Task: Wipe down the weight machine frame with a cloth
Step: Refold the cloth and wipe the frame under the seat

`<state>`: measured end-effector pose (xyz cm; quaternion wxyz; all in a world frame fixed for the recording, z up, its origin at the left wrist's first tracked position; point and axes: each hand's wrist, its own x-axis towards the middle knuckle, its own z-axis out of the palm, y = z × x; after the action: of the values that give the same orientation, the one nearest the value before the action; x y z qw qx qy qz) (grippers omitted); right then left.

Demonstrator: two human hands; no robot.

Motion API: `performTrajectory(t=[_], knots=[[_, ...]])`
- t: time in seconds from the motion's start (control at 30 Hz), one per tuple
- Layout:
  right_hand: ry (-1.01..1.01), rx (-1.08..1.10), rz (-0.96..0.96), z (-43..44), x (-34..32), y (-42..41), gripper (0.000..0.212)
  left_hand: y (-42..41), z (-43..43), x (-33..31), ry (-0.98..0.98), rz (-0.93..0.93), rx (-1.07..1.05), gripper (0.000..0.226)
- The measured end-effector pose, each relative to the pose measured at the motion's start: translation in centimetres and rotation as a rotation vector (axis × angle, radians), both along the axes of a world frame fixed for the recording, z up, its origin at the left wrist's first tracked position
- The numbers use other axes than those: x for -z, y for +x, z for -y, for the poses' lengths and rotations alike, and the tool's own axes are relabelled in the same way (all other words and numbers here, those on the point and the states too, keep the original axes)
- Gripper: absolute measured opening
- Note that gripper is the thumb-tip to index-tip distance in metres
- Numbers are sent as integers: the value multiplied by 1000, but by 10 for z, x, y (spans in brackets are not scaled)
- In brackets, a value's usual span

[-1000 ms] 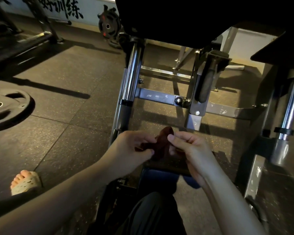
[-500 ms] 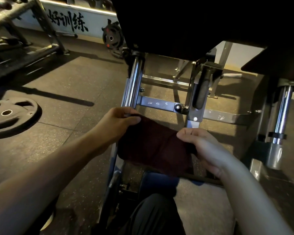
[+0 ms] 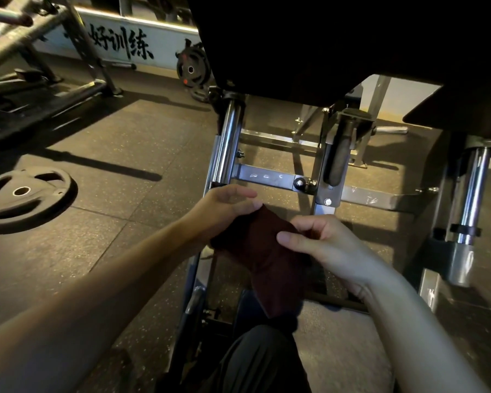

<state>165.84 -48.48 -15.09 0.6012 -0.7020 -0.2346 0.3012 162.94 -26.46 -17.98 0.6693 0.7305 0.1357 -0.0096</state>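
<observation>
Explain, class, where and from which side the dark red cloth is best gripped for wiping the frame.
Probably grip the dark red cloth at its upper bunched part, coming from above, as the left hand and right hand do. Its lower end hangs limp, so holding low would leave little free fabric to press on the frame.

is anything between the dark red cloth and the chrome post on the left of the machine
Nothing visible. The dark red cloth, held by the left hand and right hand, hangs just below the chrome post, with only open air between.
</observation>
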Motion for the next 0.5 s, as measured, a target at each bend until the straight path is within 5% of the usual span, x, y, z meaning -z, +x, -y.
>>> performTrajectory(t=[0.2, 0.33, 0.5], knots=[[-42, 102, 24, 3, 15, 2, 15, -28, 11, 25, -244, -42, -110, 37], [-24, 250, 39, 3, 21, 2, 14, -56, 18, 51, -223, -313, -35, 62], [43, 318, -53, -1, 25, -5, 16, -59, 41, 50, -640, -340, 91, 65]])
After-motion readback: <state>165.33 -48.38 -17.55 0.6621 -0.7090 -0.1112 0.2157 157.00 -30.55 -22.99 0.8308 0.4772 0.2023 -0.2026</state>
